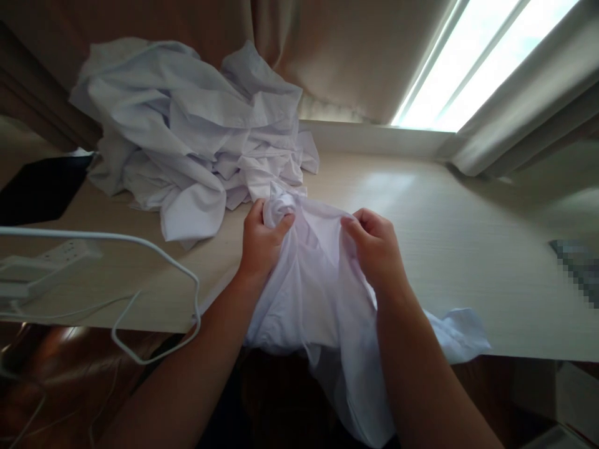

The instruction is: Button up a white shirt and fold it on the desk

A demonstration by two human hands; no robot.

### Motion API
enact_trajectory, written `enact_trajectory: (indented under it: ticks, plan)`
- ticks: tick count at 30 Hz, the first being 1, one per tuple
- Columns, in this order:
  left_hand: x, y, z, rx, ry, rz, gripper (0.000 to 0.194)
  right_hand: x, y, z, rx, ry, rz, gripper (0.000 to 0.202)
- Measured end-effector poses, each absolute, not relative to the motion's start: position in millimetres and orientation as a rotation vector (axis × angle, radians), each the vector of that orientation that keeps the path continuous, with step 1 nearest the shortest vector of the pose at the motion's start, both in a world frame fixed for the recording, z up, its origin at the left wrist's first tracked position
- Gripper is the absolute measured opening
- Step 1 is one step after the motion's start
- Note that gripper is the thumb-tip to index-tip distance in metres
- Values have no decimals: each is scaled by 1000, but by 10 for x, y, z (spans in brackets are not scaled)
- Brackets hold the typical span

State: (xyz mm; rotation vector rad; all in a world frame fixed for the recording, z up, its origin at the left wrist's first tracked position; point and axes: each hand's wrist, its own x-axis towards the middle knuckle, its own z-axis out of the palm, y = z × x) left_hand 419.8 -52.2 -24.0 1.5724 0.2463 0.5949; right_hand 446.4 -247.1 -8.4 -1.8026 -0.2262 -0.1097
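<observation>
A white shirt (313, 299) is stretched between my two hands over the front of the table, its lower part hanging past the edge. My left hand (264, 237) is closed round a bunched, twisted part of the cloth, thumb on top. Opposite it, my right hand (374, 243) pinches the shirt's upper edge between thumb and fingers. What looks like a sleeve (461, 333) lies out to the right, beyond my right forearm. Just behind my left hand rises a heap of crumpled white clothes (187, 125).
A white cable (154, 240) loops over the left front edge, near a white power strip (60, 255). Farther left lies a flat black object (44, 187). The pale table (468, 249) carries a blurred-out object (580, 268) at far right. Curtains (346, 56) and a bright window stand behind.
</observation>
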Motion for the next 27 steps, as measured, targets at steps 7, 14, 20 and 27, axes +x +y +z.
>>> enact_trajectory:
  ticks: [7,14,20,27]
  plan:
    - [4176,-570,-614,1450,307,231,41,4333,-2009,-532,-1817,-222,33,14]
    - [4216,-457,-714,1577,261,374,37,4299,-1929,-617,-1695,-261,89,25]
    - [4152,-545,-706,1524,325,343,31,4360,-1981,-669,-1528,-36,159,26]
    - [4127,-563,-691,1692,315,470,26,4309,-2034,-552,-1142,-129,378,21]
